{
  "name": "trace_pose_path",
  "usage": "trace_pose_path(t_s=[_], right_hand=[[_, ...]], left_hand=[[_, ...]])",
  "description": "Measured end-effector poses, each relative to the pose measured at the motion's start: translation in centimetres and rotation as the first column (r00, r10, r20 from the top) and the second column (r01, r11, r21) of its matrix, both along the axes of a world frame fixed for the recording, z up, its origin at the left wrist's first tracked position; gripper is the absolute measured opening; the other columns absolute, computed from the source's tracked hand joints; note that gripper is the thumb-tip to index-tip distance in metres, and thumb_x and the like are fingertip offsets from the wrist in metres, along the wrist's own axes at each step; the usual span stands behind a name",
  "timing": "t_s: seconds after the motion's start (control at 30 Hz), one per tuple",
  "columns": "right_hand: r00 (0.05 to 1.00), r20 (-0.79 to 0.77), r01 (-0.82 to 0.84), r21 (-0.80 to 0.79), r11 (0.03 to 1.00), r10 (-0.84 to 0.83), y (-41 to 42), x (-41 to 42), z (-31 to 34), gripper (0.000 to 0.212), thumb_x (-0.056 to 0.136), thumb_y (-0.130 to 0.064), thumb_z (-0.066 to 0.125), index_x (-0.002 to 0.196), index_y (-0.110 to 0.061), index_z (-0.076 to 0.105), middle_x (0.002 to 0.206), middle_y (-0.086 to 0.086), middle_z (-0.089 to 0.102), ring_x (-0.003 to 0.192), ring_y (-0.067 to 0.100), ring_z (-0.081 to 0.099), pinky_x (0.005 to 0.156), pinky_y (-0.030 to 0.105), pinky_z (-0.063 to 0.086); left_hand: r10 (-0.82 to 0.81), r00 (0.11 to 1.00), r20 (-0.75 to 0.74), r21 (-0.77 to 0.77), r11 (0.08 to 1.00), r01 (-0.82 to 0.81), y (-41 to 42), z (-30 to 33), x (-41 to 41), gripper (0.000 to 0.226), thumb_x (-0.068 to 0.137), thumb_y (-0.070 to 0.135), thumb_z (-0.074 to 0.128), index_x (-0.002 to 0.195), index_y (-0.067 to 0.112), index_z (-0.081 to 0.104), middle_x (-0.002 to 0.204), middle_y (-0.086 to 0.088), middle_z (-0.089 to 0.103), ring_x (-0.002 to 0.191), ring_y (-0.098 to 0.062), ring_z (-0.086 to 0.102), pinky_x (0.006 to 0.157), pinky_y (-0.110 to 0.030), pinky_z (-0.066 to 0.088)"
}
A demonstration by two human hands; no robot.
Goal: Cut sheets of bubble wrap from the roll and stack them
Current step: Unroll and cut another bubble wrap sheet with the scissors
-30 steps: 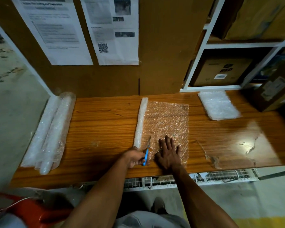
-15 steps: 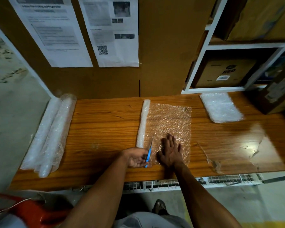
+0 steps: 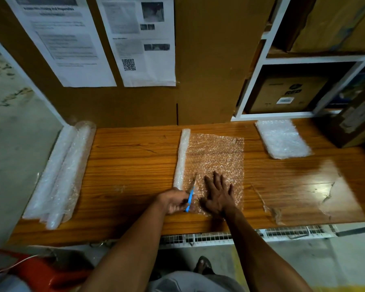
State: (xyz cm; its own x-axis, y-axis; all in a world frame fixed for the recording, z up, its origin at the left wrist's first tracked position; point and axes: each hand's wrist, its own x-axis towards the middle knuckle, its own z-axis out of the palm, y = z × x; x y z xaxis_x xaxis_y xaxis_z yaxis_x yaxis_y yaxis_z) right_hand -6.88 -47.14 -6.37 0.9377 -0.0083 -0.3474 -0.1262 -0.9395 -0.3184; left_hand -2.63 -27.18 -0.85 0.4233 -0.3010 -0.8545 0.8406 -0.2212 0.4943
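A thin roll of bubble wrap (image 3: 182, 157) lies across the middle of the wooden table (image 3: 131, 165), with a sheet (image 3: 217, 152) unrolled flat to its right. My left hand (image 3: 174, 201) grips a blue-handled cutter (image 3: 190, 198) whose blade rests on the sheet's near end, just right of the roll. My right hand (image 3: 219, 192) presses flat with spread fingers on the sheet's near part. A stack of cut sheets (image 3: 282, 139) lies at the back right of the table.
Two larger bubble wrap rolls (image 3: 59, 173) lie along the table's left edge. A cardboard box (image 3: 354, 121) stands at the far right. Clear film (image 3: 303, 199) is stuck to the tabletop on the right. Shelves with boxes (image 3: 289, 93) rise behind, and a cardboard wall with papers (image 3: 135, 39).
The cutter and my left hand have stayed near the sheet's near edge, shifting only slightly. My right hand remains flat on the sheet. The view has tilted a little.
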Motion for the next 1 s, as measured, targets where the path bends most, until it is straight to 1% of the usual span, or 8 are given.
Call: trace_pose_path(t_s=[0.2,0.43,0.57,0.67,0.73,0.8,0.87,1.0], right_hand=[[1.000,-0.028,0.011,0.000,1.000,-0.011,-0.6,0.1,-0.2,0.113,0.073,-0.076,0.045,0.165,-0.037,-0.009,0.168,0.004,-0.033,0.153,0.032,-0.033,0.116,0.065,-0.018],[0.999,-0.047,-0.002,0.000,1.000,0.002,-0.9,0.5,0.1,0.117,0.078,-0.072,0.056,0.165,-0.034,-0.011,0.167,0.005,-0.034,0.151,0.033,-0.034,0.114,0.064,-0.020],[0.998,-0.060,-0.010,0.011,1.000,0.011,-1.2,0.4,0.2,0.119,0.078,-0.074,0.057,0.165,-0.035,-0.013,0.165,0.004,-0.037,0.150,0.033,-0.036,0.112,0.064,-0.023],[0.997,-0.068,-0.029,-0.005,1.000,0.028,-1.6,0.5,0.2,0.120,0.077,-0.079,0.058,0.164,-0.036,-0.014,0.164,0.004,-0.038,0.150,0.034,-0.036,0.110,0.064,-0.023],[0.997,-0.067,-0.033,-0.004,0.999,0.032,-1.9,0.7,0.0,0.120,0.078,-0.079,0.059,0.164,-0.037,-0.012,0.164,0.003,-0.038,0.150,0.033,-0.035,0.110,0.064,-0.024],[0.999,-0.027,-0.033,0.001,0.999,0.033,-2.2,0.7,-0.2,0.112,0.081,-0.080,0.053,0.165,-0.036,-0.006,0.166,0.001,-0.034,0.152,0.032,-0.032,0.115,0.066,-0.021],[0.999,0.049,-0.015,0.003,1.000,0.015,-2.3,0.8,-0.6,0.097,0.089,-0.081,0.033,0.165,-0.035,-0.004,0.169,0.001,-0.029,0.155,0.030,-0.028,0.118,0.064,-0.019],[0.997,0.075,0.014,-0.045,0.999,-0.011,-2.2,1.3,-1.0,0.072,0.103,-0.067,0.009,0.163,-0.036,-0.017,0.168,0.002,-0.030,0.156,0.030,-0.026,0.122,0.066,-0.014]], left_hand=[[-0.017,0.999,0.029,0.037,0.999,0.016,-0.4,-0.3,0.0,0.011,0.098,0.002,0.061,0.096,-0.002,0.070,0.086,-0.014,0.073,0.070,-0.015,0.074,0.042,-0.012,0.046],[0.002,0.995,-0.102,-0.078,0.997,-0.010,-0.9,0.4,0.5,0.015,0.102,0.010,0.057,0.113,0.002,0.065,0.097,-0.015,0.071,0.083,-0.020,0.074,0.050,-0.016,0.054],[-0.008,0.991,-0.134,-0.118,0.993,-0.008,-1.1,1.0,0.8,0.033,0.096,0.017,0.065,0.128,0.010,0.060,0.112,-0.023,0.069,0.092,-0.025,0.072,0.054,-0.023,0.059],[0.001,0.992,-0.126,-0.104,0.994,-0.015,-1.5,1.1,1.1,0.035,0.095,0.018,0.067,0.128,0.010,0.061,0.116,-0.024,0.067,0.088,-0.026,0.074,0.056,-0.024,0.060],[-0.004,0.995,-0.096,-0.083,0.997,-0.004,-1.9,1.2,1.2,0.021,0.099,0.017,0.064,0.118,0.008,0.064,0.111,-0.022,0.067,0.081,-0.026,0.075,0.052,-0.020,0.058],[-0.004,0.997,-0.083,-0.065,0.998,-0.002,-2.2,1.3,1.2,0.012,0.103,0.013,0.056,0.104,0.008,0.067,0.108,-0.020,0.066,0.084,-0.026,0.073,0.050,-0.018,0.056],[-0.001,0.997,-0.075,-0.055,0.999,-0.003,-2.4,1.3,1.3,0.016,0.104,0.010,0.054,0.097,0.007,0.068,0.105,-0.018,0.065,0.088,-0.027,0.069,0.050,-0.016,0.055],[-0.001,0.999,-0.055,-0.025,1.000,0.000,-2.7,1.1,1.5,0.013,0.101,0.009,0.058,0.105,0.002,0.068,0.102,-0.018,0.065,0.088,-0.028,0.070,0.049,-0.017,0.054]])
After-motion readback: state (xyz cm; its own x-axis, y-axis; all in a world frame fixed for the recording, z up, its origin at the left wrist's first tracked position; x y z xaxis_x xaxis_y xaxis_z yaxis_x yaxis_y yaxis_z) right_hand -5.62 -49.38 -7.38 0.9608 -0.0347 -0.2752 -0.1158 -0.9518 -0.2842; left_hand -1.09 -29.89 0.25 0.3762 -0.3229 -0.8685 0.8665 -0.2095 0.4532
